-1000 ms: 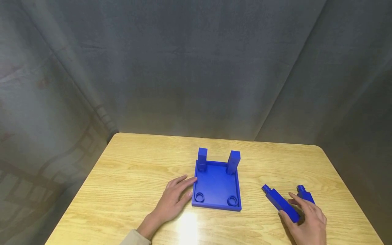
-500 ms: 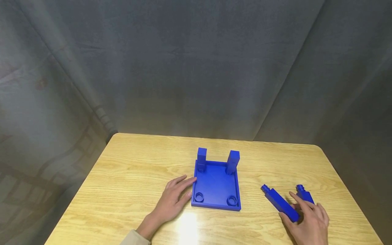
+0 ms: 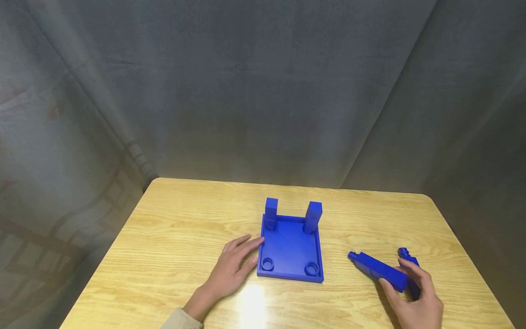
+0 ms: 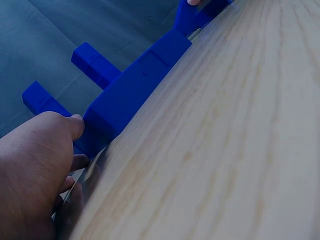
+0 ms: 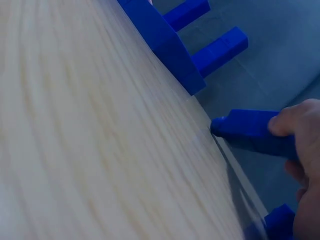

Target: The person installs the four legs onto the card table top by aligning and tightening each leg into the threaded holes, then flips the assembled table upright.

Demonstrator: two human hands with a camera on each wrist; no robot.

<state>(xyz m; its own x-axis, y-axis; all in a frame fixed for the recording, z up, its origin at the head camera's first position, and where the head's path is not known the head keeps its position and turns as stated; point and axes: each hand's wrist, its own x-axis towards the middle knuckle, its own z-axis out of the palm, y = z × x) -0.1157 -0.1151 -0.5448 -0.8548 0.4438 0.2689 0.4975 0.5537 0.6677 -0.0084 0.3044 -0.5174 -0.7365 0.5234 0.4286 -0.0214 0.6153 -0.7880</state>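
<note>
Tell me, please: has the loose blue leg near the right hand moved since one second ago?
Yes. The right hand grips the blue leg and has swung it flatter, its peg end now slightly nearer the blue base.

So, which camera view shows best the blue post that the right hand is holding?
The head view: the blue post shows nearly whole, its peg end pointing left, gripped by the right hand. The right wrist view shows only its peg end, close. The left wrist view catches only a far blue scrap.
</note>
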